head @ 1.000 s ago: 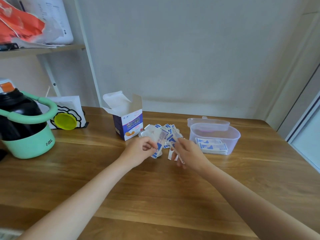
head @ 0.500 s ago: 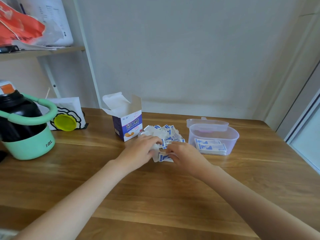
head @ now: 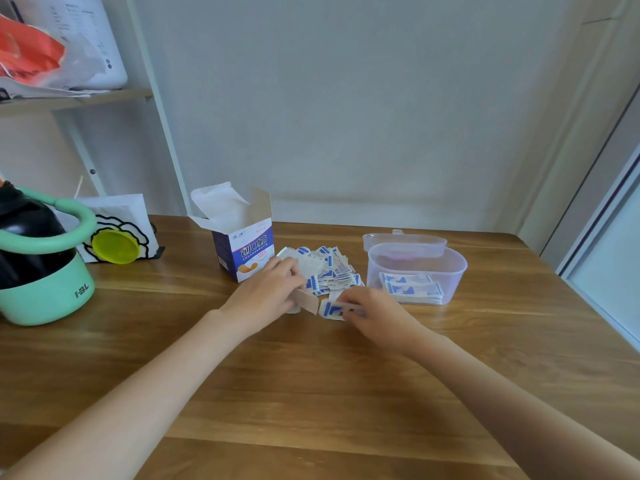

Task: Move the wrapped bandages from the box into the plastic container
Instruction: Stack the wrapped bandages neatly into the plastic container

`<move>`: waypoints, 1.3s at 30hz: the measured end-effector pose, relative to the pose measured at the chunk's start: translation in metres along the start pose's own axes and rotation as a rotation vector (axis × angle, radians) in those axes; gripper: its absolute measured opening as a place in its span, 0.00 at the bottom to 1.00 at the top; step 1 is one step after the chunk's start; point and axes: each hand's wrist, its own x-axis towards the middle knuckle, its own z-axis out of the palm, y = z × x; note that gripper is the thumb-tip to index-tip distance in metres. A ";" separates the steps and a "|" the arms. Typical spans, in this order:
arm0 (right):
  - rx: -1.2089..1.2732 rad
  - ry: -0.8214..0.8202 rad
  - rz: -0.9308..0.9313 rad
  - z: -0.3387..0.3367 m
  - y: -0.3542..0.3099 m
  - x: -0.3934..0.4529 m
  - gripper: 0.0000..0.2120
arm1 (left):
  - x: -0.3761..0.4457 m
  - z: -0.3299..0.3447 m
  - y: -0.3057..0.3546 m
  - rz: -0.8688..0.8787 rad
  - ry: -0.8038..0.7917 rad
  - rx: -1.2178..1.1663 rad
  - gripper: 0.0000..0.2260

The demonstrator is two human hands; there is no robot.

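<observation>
An open blue-and-white bandage box (head: 244, 251) stands on the wooden table. To its right lies a loose pile of white-and-blue wrapped bandages (head: 329, 268). A clear plastic container (head: 453, 268) further right holds a small stack of wrapped bandages (head: 412, 289). My left hand (head: 266, 292) rests at the pile's near left edge, fingers closed on a beige strip (head: 308, 301). My right hand (head: 374, 313) pinches a wrapped bandage (head: 330, 310) flat on the table just in front of the pile.
A clear lid (head: 403, 240) lies behind the container. At the left stand a black-and-mint jug (head: 41, 265) and a white holder with a yellow-green disc (head: 116, 245). A shelf with bags (head: 52, 53) is above. The table's right edge runs near a door frame.
Both hands have come down from above the pile to the table. The right hand has slid a wrapped bandage toward me, and a beige strip now shows at the left hand.
</observation>
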 end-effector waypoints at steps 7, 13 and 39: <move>0.781 0.030 0.365 -0.003 -0.011 0.009 0.09 | -0.028 -0.002 0.000 0.115 0.252 -0.013 0.11; 1.425 -0.309 0.501 -0.005 -0.020 0.012 0.12 | -0.031 -0.005 0.010 0.197 0.249 -0.005 0.14; 0.247 -0.024 0.302 -0.017 -0.016 0.002 0.08 | -0.009 -0.008 0.022 -0.160 -0.129 -0.352 0.10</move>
